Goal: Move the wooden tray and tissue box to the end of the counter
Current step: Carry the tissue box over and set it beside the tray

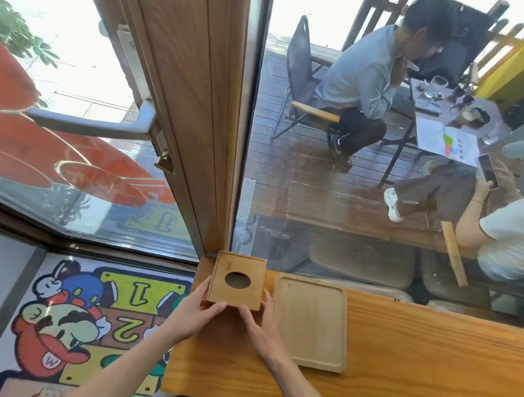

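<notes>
A wooden tissue box [238,280] with an oval hole in its lid stands at the far left end of the wooden counter [431,361], against the window frame. My left hand [198,308] grips its left and near side; my right hand [260,321] grips its right near corner. Just right of the box, the pale wooden tray [310,323] lies flat on the counter with nothing in it, its left rim touching or almost touching my right hand.
A wooden door frame [197,127] and window glass [380,227] run along the counter's far edge. Left of the counter's end, a cartoon floor mat [85,325] lies below. Two people sit at a table [440,120] outside.
</notes>
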